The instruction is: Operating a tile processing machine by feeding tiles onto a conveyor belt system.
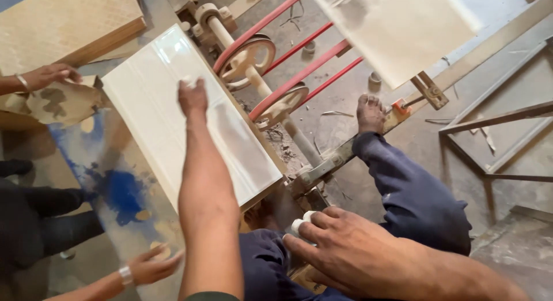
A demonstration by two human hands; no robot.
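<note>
Red belts (299, 76): stretched over two dusty pulley wheels (249, 54), just right of the left hand.
Second tile (397, 25): pale, up beyond the right hand.
Co-worker's hands (49, 75): far left, one on torn brown paper (63, 101).
Metal frame (495, 145): on the dusty floor, far right.

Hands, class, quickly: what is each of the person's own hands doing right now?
Left hand: closed, pressing a small white lump onto the white tile.
Right hand: resting on the knee, taped fingers loosely curled, holding nothing.
</note>
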